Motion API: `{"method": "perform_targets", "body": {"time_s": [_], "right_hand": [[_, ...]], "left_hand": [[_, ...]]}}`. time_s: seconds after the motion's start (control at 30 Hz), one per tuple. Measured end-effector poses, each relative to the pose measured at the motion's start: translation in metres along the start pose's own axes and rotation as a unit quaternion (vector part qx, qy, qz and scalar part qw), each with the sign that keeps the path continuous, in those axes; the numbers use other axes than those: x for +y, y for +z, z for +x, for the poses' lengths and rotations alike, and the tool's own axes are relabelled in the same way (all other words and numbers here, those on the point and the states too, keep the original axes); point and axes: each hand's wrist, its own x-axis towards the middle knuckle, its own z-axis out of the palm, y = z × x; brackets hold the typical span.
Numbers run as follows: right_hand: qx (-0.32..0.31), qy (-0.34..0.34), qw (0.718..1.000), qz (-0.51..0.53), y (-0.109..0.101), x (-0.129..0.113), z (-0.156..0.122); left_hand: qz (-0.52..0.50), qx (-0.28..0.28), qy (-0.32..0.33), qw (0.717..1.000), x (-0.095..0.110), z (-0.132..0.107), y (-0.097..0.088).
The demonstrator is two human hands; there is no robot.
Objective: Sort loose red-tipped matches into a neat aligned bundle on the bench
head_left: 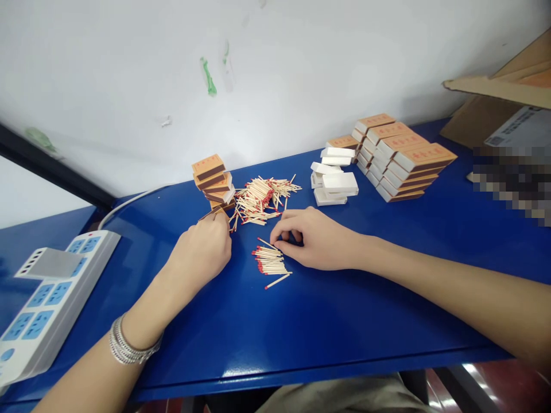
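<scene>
Silver bracelets (129,346) circle the left wrist above a blue tabletop (327,321).
Left hand (202,252) is closed around a matchbox (214,213) beside a leaning stack of boxes (214,180); right hand (312,238) rests with fingers curled, fingertips touching a small bundle of matches (271,262) just below the loose match pile (262,198).

1. A loose match pile (263,198) lies mid-tabletop (344,310), with a matchbox stack (214,182) just left of it.
2. An aligned match bundle (270,261) lies before the pile.
3. Inner trays (333,175) and stacked boxes (400,155) sit right.
4. A power strip (47,292) lies far left.
</scene>
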Motion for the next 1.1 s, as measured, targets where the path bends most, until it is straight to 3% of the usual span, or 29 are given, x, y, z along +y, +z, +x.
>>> {"method": "perform_targets", "body": {"time_s": [0.2,0.4,0.5,0.63,0.93,1.0,1.1], "right_hand": [[0.0,0.03,1.0,0.009,0.0,-0.001,0.001],[-0.038,0.014,0.999,0.002,-0.002,-0.002,0.0],[-0.005,0.015,1.0,0.026,0.001,0.001,0.001],[0.061,0.022,0.996,0.057,0.004,0.006,0.003],[0.086,0.005,0.991,0.103,0.007,0.004,0.009],[0.083,0.011,0.992,0.095,0.006,0.003,0.011],[0.068,0.016,0.995,0.065,0.0,0.005,0.011]], "left_hand": [[-0.017,0.031,0.013,0.999,0.001,-0.001,0.0],[-0.119,0.1,0.065,0.986,0.004,-0.002,0.001],[-0.183,0.122,0.107,0.97,0.004,-0.001,0.004],[-0.313,0.084,0.161,0.932,0.006,0.0,0.007],[-0.518,0.078,0.16,0.836,0.009,0.007,0.02],[-0.524,0.085,0.16,0.832,0.009,0.009,0.022],[-0.48,0.113,0.179,0.851,0.007,0.01,0.02]]}}
